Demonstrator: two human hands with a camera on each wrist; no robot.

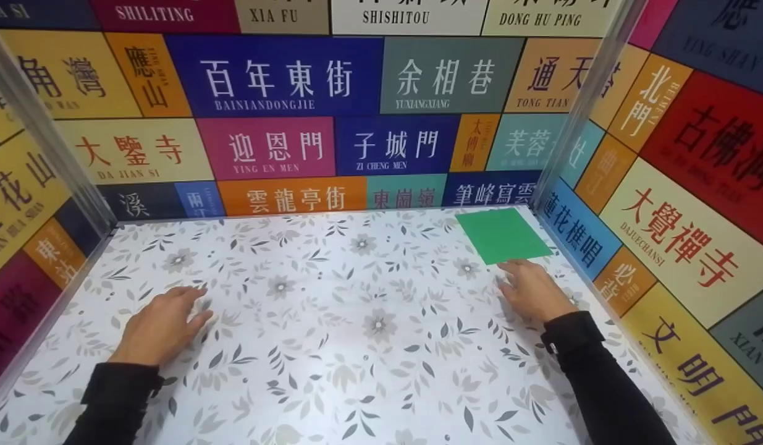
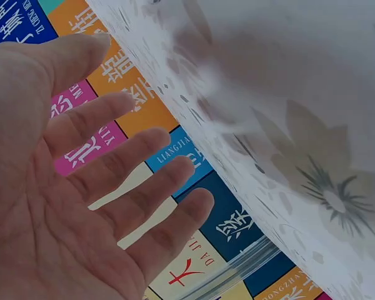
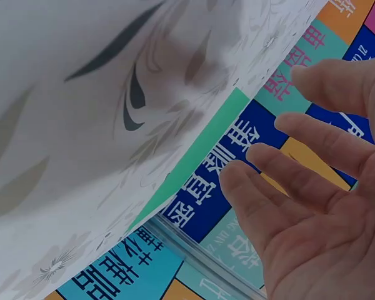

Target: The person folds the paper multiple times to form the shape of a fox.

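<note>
A flat green square (image 1: 503, 235) lies on the floral-patterned table near its back right corner; the right wrist view shows it as a thin green strip (image 3: 190, 159). Just in front of its near corner is my right hand (image 1: 533, 290), fingers loosely extended toward it and holding nothing. In the right wrist view the fingers (image 3: 300, 181) are spread and slightly bent. My left hand (image 1: 162, 326) hovers over the left side of the table with nothing in it. Its palm and spread fingers (image 2: 131, 181) show plainly in the left wrist view.
The white tabletop (image 1: 319, 371) carries grey leaves and flowers. Colourful panels with Chinese lettering form a back wall (image 1: 270, 74), a left wall (image 1: 23, 204) and a right wall (image 1: 684, 228). Clear strips (image 1: 569, 123) run up the corners.
</note>
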